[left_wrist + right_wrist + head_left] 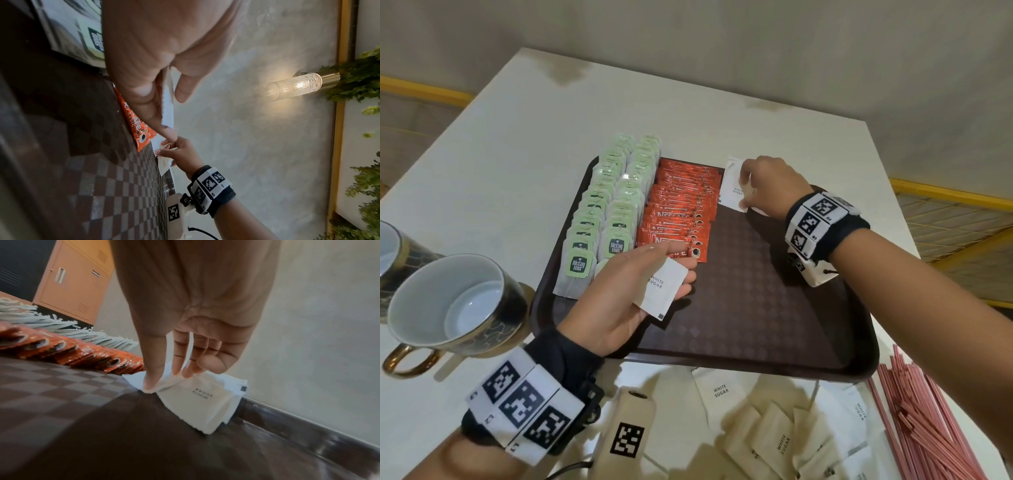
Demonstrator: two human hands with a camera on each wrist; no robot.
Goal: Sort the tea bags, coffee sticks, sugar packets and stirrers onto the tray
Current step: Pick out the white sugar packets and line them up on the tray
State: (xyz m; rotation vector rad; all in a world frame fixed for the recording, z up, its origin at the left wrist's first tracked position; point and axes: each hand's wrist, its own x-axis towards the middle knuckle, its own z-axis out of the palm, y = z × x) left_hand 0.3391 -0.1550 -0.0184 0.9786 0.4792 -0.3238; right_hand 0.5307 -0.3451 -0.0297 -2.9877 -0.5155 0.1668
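Note:
A brown checkered tray (756, 291) carries two rows of green-tagged tea bags (616, 192) and a row of orange coffee sticks (681, 205). At the tray's far edge, right of the coffee sticks, my right hand (744, 190) pinches a white sugar packet (732, 186) lying on other packets there. In the right wrist view my thumb and fingers (148, 382) hold the top packet (195, 402) by its near corner. My left hand (681, 265), palm up over the tray's near left, holds another white sugar packet (662, 286), thumb on top.
Several loose sugar packets (774, 431) lie on the white table in front of the tray. A bundle of red stirrers (921, 421) sits at the near right. Two dark cups with gold trim (455, 305) stand left of the tray. The tray's right half is bare.

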